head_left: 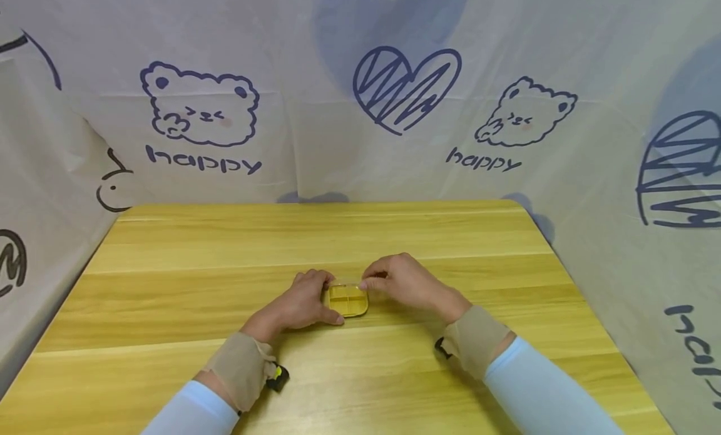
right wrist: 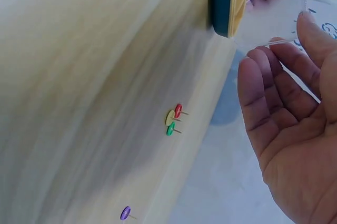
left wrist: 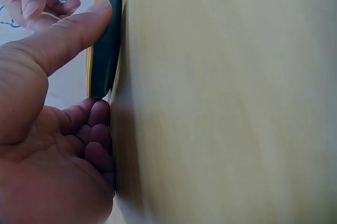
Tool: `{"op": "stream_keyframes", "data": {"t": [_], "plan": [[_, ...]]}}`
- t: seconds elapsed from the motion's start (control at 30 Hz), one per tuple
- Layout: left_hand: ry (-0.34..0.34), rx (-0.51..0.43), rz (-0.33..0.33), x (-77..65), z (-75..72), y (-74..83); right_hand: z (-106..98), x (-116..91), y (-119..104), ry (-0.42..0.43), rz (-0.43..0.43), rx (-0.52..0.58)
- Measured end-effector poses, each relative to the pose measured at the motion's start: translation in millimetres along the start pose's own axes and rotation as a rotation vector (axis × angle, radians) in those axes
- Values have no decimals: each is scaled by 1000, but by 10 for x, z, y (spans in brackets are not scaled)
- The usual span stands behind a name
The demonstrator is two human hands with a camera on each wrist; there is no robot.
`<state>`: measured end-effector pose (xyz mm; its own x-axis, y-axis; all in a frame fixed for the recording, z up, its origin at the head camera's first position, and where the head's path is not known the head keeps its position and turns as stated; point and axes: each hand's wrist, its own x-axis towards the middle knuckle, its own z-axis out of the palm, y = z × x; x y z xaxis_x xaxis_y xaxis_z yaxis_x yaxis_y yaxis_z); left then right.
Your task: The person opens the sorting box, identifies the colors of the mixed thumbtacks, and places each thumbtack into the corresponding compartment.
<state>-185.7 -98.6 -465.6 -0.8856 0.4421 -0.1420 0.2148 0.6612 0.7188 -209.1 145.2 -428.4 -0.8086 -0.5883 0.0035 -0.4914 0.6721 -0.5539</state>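
A small pill box (head_left: 349,307) with a yellow divided inside and a dark green shell (left wrist: 109,45) sits on the table. My left hand (head_left: 304,302) grips it from the left, thumb along the near side and fingers at the far side. The clear lid (right wrist: 269,18) stands raised from the box in the right wrist view. Its free edge is pinched between the thumb and fingers of my right hand (head_left: 407,283). In the head view the compartments look bare, though small contents would be hard to make out.
In the right wrist view, a red thumbtack (right wrist: 178,110), a yellow thumbtack (right wrist: 169,118) and a green thumbtack (right wrist: 171,129) lie close together on the wooden table (head_left: 225,241). A purple thumbtack (right wrist: 125,213) lies apart from them. A printed cloth (head_left: 315,147) hangs behind the table.
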Motion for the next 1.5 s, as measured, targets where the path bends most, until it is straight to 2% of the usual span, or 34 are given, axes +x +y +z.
{"op": "stream_keyframes", "data": {"t": [0.2, 0.43, 0.77, 1.03, 1.17, 1.37, 1.5], "plan": [[1, -14, -14, 1, 4, -8, -15, 111, 4, 26, 58, 30], [-9, -17, -17, -1, -2, -4, 2, 196, 14, 46, 156, 162], [-1, -16, -18, -14, 3, -4, 12, 234, 50, 45, 201, 278], [1, 8, -5, -10, 11, -35, 22, 212, 63, 50, 214, 293], [1, 17, -3, -10, 13, -36, -12, 143, 104, 115, 228, 289], [-6, 6, 4, -14, 6, -31, -159, -43, 230, 281, 276, 324], [-9, -6, 4, -12, -7, -42, -234, -187, 337, 332, 327, 297]]}}
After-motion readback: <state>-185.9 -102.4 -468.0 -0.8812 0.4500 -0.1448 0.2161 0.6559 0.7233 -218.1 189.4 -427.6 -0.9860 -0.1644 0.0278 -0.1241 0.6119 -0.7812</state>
